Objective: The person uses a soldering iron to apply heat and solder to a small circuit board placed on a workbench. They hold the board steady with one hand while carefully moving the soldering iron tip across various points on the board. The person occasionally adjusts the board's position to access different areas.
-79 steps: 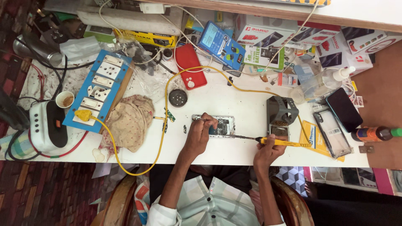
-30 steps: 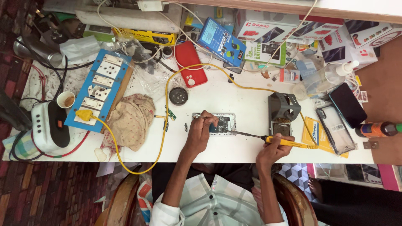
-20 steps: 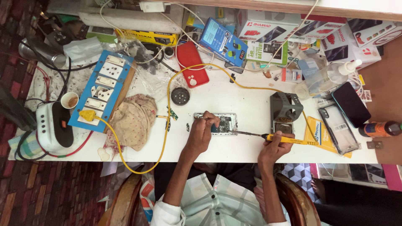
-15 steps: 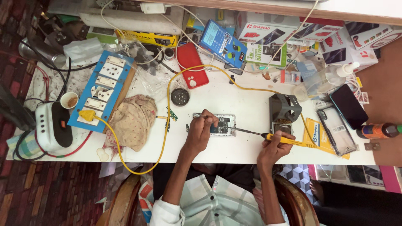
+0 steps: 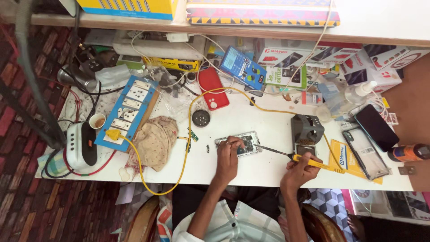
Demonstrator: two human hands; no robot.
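On my feed the person wears a short-sleeved checked shirt (image 5: 233, 224) in pale green and white, with broad squares and thin darker lines. The sleeves end above the elbows, leaving both forearms bare. I see no watch, ring, bracelet or glove on the left hand (image 5: 227, 162) or the right hand (image 5: 297, 171). Dark trousers (image 5: 251, 199) show at the lap, below the table edge.

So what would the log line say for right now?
left hand: on opened phone | right hand: holds yellow soldering iron, tip at phone | table: white
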